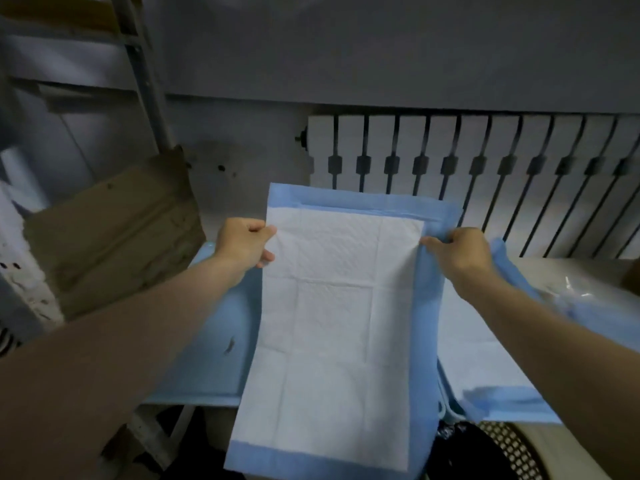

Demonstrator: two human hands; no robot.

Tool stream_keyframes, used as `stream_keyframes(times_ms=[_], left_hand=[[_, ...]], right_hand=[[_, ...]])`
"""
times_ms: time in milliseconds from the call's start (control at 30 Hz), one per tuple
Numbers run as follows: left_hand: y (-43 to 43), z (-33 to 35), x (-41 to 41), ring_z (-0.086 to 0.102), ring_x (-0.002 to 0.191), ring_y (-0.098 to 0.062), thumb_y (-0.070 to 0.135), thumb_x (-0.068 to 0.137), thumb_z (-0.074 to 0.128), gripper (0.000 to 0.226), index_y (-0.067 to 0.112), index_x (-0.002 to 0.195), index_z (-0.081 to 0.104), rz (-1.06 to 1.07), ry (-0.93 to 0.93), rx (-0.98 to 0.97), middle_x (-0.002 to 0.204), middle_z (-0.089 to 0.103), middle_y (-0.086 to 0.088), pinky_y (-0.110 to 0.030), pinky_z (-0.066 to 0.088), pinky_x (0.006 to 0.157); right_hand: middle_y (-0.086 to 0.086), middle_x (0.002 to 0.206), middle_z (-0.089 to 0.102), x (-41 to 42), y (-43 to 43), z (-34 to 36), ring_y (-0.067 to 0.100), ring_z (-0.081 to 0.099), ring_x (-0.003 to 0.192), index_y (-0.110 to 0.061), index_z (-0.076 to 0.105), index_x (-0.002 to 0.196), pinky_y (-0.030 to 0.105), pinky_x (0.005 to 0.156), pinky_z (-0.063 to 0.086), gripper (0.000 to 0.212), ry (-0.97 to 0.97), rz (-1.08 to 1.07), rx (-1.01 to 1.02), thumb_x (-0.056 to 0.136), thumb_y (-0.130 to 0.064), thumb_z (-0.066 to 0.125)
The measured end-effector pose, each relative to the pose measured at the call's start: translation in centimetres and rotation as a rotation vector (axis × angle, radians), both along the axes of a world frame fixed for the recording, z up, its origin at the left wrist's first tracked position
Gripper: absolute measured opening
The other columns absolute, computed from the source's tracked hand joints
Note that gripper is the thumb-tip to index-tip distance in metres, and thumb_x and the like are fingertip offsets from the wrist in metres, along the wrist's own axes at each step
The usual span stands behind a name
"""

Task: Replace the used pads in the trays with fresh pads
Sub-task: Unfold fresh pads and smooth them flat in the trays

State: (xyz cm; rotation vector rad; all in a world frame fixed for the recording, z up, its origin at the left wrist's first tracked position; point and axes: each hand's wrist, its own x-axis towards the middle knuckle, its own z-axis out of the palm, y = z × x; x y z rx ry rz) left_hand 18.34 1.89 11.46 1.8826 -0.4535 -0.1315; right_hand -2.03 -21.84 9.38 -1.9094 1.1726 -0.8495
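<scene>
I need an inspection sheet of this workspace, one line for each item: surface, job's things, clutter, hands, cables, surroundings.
Surface: blue tray at the left, with a dark mark on it.
Job's things: fresh pad, white with a blue border, held up unfolded over the tray's right side; second pad lies spread at the right.
Clutter: cardboard at the left; something clear, perhaps plastic wrap, at the far right; mesh basket at the bottom right.
Hands: left hand pinches the fresh pad's upper left edge; right hand pinches its upper right edge.
Cables: nothing seen.
Surroundings: white radiator on the wall behind; metal rack at the upper left.
</scene>
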Motion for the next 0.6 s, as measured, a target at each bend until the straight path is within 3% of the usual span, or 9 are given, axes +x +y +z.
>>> stream_keyframes(times_ms=[100, 167, 267, 400, 500, 600], left_hand=[[-2.3, 0.1, 2.5, 0.053, 0.036, -0.006, 0.017, 0.092, 0.064, 0.026, 0.019, 0.067, 0.055, 0.029, -0.053, 0.012, 0.078, 0.060, -0.009, -0.013, 0.037, 0.035], [-3.9, 0.1, 3.7, 0.050, 0.036, -0.004, 0.017, 0.091, 0.064, 0.026, 0.015, 0.066, 0.057, 0.029, -0.078, 0.014, 0.074, 0.055, -0.010, -0.016, 0.036, 0.040], [-6.1, -1.7, 5.9, 0.049, 0.062, -0.015, 0.017, 0.088, 0.067, 0.020, 0.011, 0.070, 0.059, 0.018, -0.043, 0.038, 0.071, 0.051, -0.009, -0.023, 0.041, 0.058], [-8.2, -6.9, 7.7, 0.050, 0.072, -0.018, 0.012, 0.081, 0.068, 0.015, 0.009, 0.069, 0.059, 0.008, 0.038, 0.213, 0.071, 0.053, -0.009, -0.027, 0.039, 0.066], [-9.2, -9.9, 8.1, 0.054, 0.076, -0.021, 0.011, 0.083, 0.067, 0.024, 0.016, 0.063, 0.056, -0.061, 0.093, 0.361, 0.076, 0.058, -0.005, -0.028, 0.044, 0.072], [-9.9, -11.5, 8.6, 0.056, 0.083, -0.022, 0.010, 0.083, 0.068, 0.027, 0.022, 0.064, 0.055, -0.116, 0.116, 0.430, 0.086, 0.061, -0.005, -0.032, 0.050, 0.082]], right_hand=[[0.012, 0.062, 0.053, 2.0, -1.8, 0.8, 0.027, 0.052, 0.060, -0.006, 0.055, 0.065, 0.036, 0.058, 0.041, 0.033, -0.048, -0.034, -0.060, 0.084, -0.028, 0.070], [0.007, 0.056, 0.044, 3.5, -3.0, 1.4, 0.023, 0.043, 0.055, -0.011, 0.042, 0.057, 0.033, 0.057, 0.035, 0.041, -0.086, -0.058, -0.081, 0.085, -0.025, 0.068], [0.004, 0.055, 0.041, 6.0, -4.8, 0.7, 0.024, 0.042, 0.056, -0.014, 0.039, 0.056, 0.034, 0.059, 0.037, 0.042, -0.082, -0.092, -0.086, 0.088, -0.022, 0.064], [0.009, 0.071, 0.061, 7.8, -5.9, -4.0, 0.032, 0.061, 0.075, -0.013, 0.053, 0.065, 0.040, 0.076, 0.051, 0.025, 0.177, -0.090, 0.001, 0.087, -0.024, 0.059], [0.004, 0.073, 0.059, 8.4, -6.4, -7.8, 0.032, 0.061, 0.083, -0.016, 0.059, 0.072, 0.041, 0.089, 0.047, 0.014, 0.347, -0.066, 0.058, 0.085, -0.020, 0.055], [0.002, 0.073, 0.056, 8.7, -6.9, -9.9, 0.029, 0.057, 0.080, -0.017, 0.058, 0.075, 0.038, 0.088, 0.045, 0.014, 0.439, -0.026, 0.090, 0.087, -0.019, 0.053]])
